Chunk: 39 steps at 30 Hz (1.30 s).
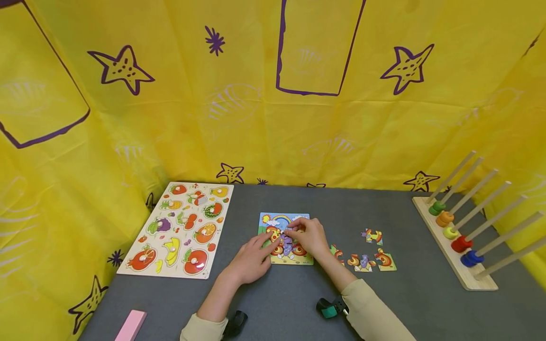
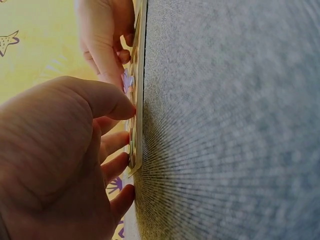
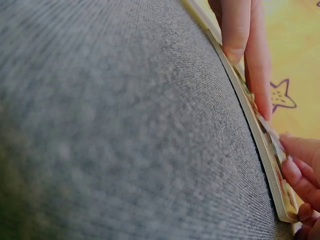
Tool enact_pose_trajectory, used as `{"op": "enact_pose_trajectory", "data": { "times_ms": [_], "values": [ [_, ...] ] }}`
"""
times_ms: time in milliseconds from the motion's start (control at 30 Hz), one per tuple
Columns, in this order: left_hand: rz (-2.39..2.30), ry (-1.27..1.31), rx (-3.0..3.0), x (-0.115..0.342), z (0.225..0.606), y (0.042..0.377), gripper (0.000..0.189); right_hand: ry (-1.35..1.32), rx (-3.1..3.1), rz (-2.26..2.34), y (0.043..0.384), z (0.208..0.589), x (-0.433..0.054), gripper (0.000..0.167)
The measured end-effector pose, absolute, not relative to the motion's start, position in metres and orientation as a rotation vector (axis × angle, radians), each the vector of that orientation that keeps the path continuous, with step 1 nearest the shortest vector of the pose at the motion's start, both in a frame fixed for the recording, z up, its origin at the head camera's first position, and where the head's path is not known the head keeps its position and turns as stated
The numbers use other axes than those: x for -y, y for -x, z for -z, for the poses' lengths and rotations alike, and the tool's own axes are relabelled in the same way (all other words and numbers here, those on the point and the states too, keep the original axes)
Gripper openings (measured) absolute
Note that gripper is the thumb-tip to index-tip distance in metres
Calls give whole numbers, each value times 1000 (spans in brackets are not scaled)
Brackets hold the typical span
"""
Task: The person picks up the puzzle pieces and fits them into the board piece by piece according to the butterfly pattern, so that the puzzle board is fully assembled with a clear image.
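A small jigsaw puzzle board (image 1: 294, 262) with a rainbow and a sun printed on it lies mid-table, partly filled with pieces. My left hand (image 1: 251, 259) rests on its left side, thumb and fingertips touching the surface with the fingers loosely bent. Over the middle of the board, my right hand (image 1: 313, 237) pinches a puzzle piece (image 2: 128, 81), which looks pale purple and tilted in the left wrist view. Fingers hide much of that piece. To the right lie loose puzzle pieces: one at the back (image 1: 374, 236), several nearer (image 1: 362, 264), one partly behind the right forearm.
A wooden fruit peg puzzle (image 1: 179, 237) lies at the left. On the right stands a wooden rack (image 1: 452, 246) with upright pegs and coloured rings. A pink block (image 1: 131, 326) sits at the front left. Yellow cloth (image 1: 256, 132) hangs behind the grey table (image 1: 290, 303).
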<state>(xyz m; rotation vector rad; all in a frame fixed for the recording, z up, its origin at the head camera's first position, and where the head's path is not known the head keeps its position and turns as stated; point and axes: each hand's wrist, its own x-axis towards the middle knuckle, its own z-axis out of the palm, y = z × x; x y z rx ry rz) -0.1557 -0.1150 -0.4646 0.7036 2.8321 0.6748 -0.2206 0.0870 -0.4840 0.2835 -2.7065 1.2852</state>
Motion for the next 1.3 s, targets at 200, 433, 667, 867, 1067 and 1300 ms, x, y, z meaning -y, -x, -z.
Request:
{"op": "enact_pose_trajectory", "data": {
  "times_ms": [200,433,667,867,1067,1300],
  "values": [
    [-703,-714,-2831,116,464,155,50,-332,2718,-1236,220,484,-87,16],
    [-744,-720,-2813,116,465,154,50,-408,2736,-1104,220,486,-86,16],
    [-742,-741,-2829,116,467,155,51,-397,2759,-1042,219,485,-85,18],
    [-726,-737,-2860,116,464,154,49,-403,2787,-1027,220,485,-83,19],
    [-622,-773,-2898,110,458,154,47,-472,2785,-1010,222,485,-83,11],
    [-546,-915,-2884,99,455,161,41,-551,2769,-1125,226,484,-90,10]
  ]
}}
